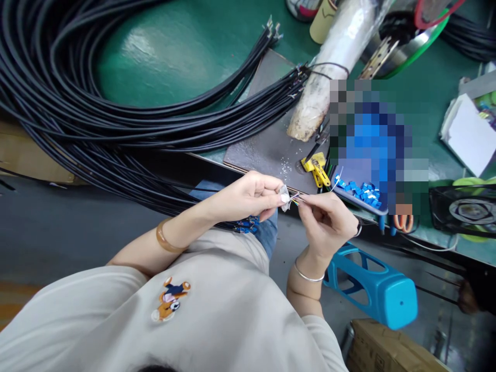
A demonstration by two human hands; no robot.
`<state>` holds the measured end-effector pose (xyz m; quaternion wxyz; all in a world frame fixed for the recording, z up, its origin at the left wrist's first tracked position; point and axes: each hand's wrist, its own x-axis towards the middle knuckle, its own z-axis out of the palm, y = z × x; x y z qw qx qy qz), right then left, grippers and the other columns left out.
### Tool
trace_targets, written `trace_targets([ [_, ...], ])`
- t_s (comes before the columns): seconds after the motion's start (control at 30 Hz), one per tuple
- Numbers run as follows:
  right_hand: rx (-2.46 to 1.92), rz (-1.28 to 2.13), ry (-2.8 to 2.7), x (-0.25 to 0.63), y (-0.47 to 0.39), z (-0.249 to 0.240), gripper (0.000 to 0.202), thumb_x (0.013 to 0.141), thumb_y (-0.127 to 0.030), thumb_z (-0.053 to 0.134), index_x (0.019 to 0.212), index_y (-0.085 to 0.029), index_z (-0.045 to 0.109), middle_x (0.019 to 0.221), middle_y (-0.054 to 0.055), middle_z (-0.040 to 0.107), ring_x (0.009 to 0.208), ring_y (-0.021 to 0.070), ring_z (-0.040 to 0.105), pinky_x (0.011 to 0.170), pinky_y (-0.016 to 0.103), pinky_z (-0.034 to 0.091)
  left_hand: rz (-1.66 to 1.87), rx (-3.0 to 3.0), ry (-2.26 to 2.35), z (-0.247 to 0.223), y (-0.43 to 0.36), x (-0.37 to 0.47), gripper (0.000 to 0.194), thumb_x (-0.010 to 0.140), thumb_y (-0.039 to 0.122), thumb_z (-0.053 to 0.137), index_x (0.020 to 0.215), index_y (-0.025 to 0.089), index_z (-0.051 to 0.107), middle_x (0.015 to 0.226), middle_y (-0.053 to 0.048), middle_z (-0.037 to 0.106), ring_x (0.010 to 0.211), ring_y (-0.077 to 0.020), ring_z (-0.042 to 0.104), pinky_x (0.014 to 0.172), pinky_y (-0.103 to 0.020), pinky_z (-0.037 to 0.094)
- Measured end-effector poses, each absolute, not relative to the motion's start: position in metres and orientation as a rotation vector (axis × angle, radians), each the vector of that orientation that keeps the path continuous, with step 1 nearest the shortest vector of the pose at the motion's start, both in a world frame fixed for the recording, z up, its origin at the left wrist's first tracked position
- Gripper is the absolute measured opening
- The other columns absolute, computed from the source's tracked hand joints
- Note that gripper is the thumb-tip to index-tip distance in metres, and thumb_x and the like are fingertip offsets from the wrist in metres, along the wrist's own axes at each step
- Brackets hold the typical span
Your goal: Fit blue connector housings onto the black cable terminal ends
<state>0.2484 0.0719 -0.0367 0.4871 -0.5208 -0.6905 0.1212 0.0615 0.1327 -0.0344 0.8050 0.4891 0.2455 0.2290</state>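
Thin coloured wires [295, 199] are held in the small gap between the two hands, with a crumpled whitish piece [284, 198] on their left side. The left hand [258, 195] has its thumb and forefinger closed, pinching the whitish piece; its other fingers are curled beneath. The right hand [328, 216] pinches the wires between thumb and forefinger, just beside the left fingertips; whether it also grips a slim tool, I cannot tell. A pale strand [337, 178] rises just beyond the right fingers. Below the left fingers hang blue cable ends [246, 225], near the lap. Beyond the fingertips lies a dark board [267, 151], dotted with white scraps [286, 168], and a yellow-handled tool [316, 168] rests near its edge, a little to the right. Farther right of the right fingers stands a tray [351, 168] with small blue pieces [359, 193], partly covered by a pixelated patch. A thick bundle of black cables [163, 114] sweeps past, beyond and left of the left fingers, and a plastic-wrapped roll [341, 54] lies well beyond both hands. A blue stool [401, 305] stands below and right of the right fingers.
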Motion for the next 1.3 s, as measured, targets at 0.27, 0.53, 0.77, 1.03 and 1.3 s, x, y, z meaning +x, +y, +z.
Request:
trace_targets([
  [0.27, -1.485, 0.791, -1.558, 0.256, 0.064, -0.029, 0.012, 0.087, -0.026, 0.067, 0.077, -0.021, 0.063, 0.061, -0.007, 0.051, 0.046, 0.0051, 0.041, 0.042, 0.021, 0.030, 0.482, 1.352, 0.569, -0.036, 0.130, 0.061, 0.026, 0.091, 0.033, 0.060, 0.074, 0.013, 0.055, 0.052, 0.005, 0.050, 0.047, -0.0050, 0.043, 0.047, -0.017, 0.035],
  [0.53, -1.520, -0.161, -1.278, 0.288, 0.056, 0.003, 0.016, 0.081, -0.034, 0.072, 0.077, -0.023, 0.062, 0.056, -0.007, 0.055, 0.042, 0.0098, 0.050, 0.041, 0.023, 0.034, 0.924, 2.374, 0.642, 0.004, 0.102, 0.085, 0.027, 0.097, 0.015, 0.047, 0.079, 0.014, 0.067, 0.067, -0.002, 0.064, 0.057, -0.0109, 0.053, 0.051, -0.025, 0.035],
  [0.77, -2.181, -0.105, -1.611, 0.356, 0.089, -0.009, 0.014, 0.076, -0.031, 0.077, 0.072, -0.021, 0.069, 0.061, 0.001, 0.065, 0.054, 0.0134, 0.058, 0.059, 0.028, 0.043, 0.124, 1.339, -0.065, -0.052, 0.128, 0.078, 0.023, 0.093, 0.028, 0.058, 0.080, 0.014, 0.070, 0.050, 0.001, 0.058, 0.044, -0.0070, 0.047, 0.045, -0.018, 0.037],
  [1.03, -2.244, -0.076, -1.919, 0.357, 0.116, -0.004, 0.022, 0.068, -0.014, 0.080, 0.064, -0.023, 0.060, 0.067, 0.001, 0.063, 0.059, 0.0136, 0.053, 0.063, 0.030, 0.034, 0.774, 0.914, 0.692, -0.049, 0.142, 0.039, 0.027, 0.081, 0.036, 0.075, 0.085, 0.012, 0.063, 0.051, 0.003, 0.057, 0.036, -0.0002, 0.027, 0.037, -0.016, 0.017],
  [1.3, -2.289, -0.109, -2.064, 0.355, 0.116, 0.004, 0.024, 0.067, -0.014, 0.075, 0.064, -0.023, 0.053, 0.067, 0.000, 0.053, 0.057, 0.0123, 0.037, 0.061, 0.032, 0.023, 0.880, 1.014, 0.713, -0.040, 0.140, 0.057, 0.016, 0.078, 0.021, 0.075, 0.076, 0.011, 0.062, 0.060, 0.001, 0.062, 0.050, -0.0027, 0.050, 0.047, -0.013, 0.036],
])
